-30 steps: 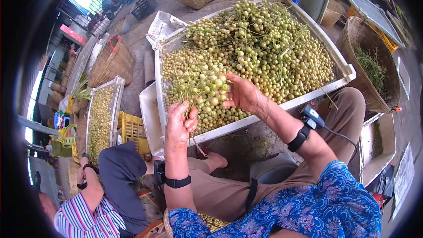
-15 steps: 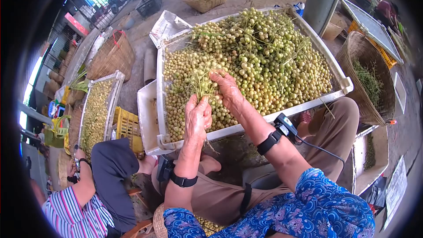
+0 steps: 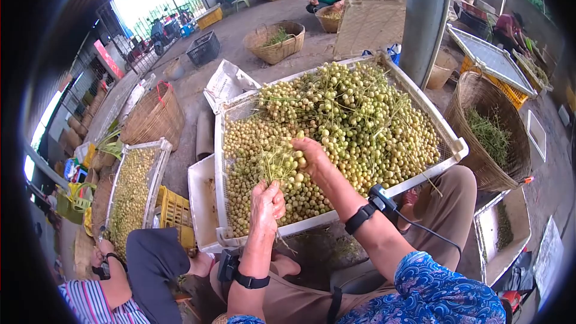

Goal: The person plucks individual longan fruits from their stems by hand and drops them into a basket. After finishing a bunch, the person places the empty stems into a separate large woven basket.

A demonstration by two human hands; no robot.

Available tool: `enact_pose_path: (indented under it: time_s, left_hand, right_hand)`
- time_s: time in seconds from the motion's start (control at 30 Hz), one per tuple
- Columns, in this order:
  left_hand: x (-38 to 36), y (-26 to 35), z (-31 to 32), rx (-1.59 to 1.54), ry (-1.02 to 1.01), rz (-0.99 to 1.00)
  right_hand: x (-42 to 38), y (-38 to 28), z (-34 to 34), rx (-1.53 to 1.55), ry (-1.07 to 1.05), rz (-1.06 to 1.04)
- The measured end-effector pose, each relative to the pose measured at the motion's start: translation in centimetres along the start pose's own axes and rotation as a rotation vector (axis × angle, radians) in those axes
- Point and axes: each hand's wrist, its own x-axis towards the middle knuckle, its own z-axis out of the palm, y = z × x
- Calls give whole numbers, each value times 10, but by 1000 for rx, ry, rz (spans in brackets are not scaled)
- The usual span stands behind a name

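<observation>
My left hand (image 3: 267, 207) is closed around the thin stems of a fruit bunch (image 3: 273, 165), and loose stem ends hang below the fist. Close to its right, my right hand (image 3: 313, 155) has its fingertips bent against the small round fruits (image 3: 299, 154) at the bunch's edge. Both hands are above the near left part of a white-rimmed mesh tray (image 3: 221, 168). Loose yellowish fruits (image 3: 240, 144) cover the tray's left side, while greener fruits still on stems (image 3: 354, 93) are heaped at its middle and back.
At the right stands a woven basket (image 3: 459, 111) with green stems inside. A metal post (image 3: 426, 24) rises behind the tray. To my left, a person's dark-trousered knee (image 3: 153, 252) is beside a second fruit tray (image 3: 157, 171) and a yellow crate (image 3: 177, 210). Other people sit farther back.
The view has tilted up, bringing people at the back into sight. My right hand has shifted slightly away from my left, and the bunch now spreads between them.
</observation>
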Motion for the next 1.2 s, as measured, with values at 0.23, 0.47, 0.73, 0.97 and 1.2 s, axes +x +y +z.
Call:
enact_pose_path:
  time_s: [0.23, 0.47, 0.73, 0.97, 1.2]
  left_hand:
    - [-4, 10, 0, 51, 21, -27]
    - [-4, 23, -17, 45, 0, -19]
    - [-6, 22, -24, 85, -18, -60]
    - [-15, 39, -37, -78, -155, -27]
    - [-18, 40, -39, -177, -291, -35]
  right_hand:
    - [-11, -9, -19, 1, -416, 118]
    - [3, -22, -28, -193, -444, 36]
    - [9, -17, -21, -655, -151, -369]
    - [16, -26, -26, -309, -306, -50]
    - [-17, -23, -17, -579, -399, -151]
